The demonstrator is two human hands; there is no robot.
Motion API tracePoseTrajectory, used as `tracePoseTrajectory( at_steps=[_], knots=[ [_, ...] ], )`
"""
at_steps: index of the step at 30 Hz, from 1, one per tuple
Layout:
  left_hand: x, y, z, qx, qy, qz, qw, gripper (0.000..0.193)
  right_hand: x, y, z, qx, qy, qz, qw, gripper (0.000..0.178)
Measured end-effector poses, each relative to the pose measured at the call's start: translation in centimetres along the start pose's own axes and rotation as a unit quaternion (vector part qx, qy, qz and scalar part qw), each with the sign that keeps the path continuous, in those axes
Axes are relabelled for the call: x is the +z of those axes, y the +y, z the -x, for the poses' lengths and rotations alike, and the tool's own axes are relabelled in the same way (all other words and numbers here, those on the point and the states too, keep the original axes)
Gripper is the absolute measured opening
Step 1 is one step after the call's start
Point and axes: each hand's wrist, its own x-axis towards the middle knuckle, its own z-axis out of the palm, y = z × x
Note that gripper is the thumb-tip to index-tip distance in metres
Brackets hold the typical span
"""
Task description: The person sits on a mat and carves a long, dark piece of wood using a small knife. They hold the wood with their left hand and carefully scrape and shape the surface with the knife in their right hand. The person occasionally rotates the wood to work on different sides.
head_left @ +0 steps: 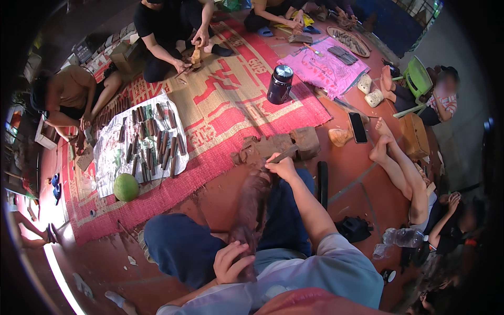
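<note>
A long, dark reddish-brown piece of carved wood (249, 210) runs from my lap out between my bent legs. My left hand (231, 264) curls its fingers over the near end of it. At the far end, my right hand (282, 167) grips a flat, dark, narrow tool (286, 153), which points up to the right; its exact kind is hard to tell. Just beyond that hand, a brown block of wood (305, 143) and crumpled brown cloth-like material (262, 147) lie on the floor.
On the red-and-straw mat (210, 131), a white sheet (107, 152) bears several dark-handled tools (165, 147). Beside it sits a green round fruit (126, 187). A dark flask (280, 86), a phone (358, 128) on a wooden stand (340, 137) and several seated people surround me.
</note>
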Motion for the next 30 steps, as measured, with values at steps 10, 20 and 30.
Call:
tracePoseTrajectory(
  at_steps=[10,20,30],
  knots=[
    [0.0,-0.9,0.6,0.023,-0.018,0.013,0.999,0.023,1.2,1.2,-0.1,-0.108,-0.014,-0.041,0.993,0.01],
    [-0.4,-0.9,1.6,0.004,-0.045,0.012,0.999,0.025,1.7,-0.8,1.2,-0.091,-0.017,0.041,0.995,0.013],
    [-0.5,-1.6,1.8,0.023,-0.04,0.016,0.999,0.021,2.4,-2.6,1.5,-0.095,-0.002,0.105,0.99,0.008]
  ],
)
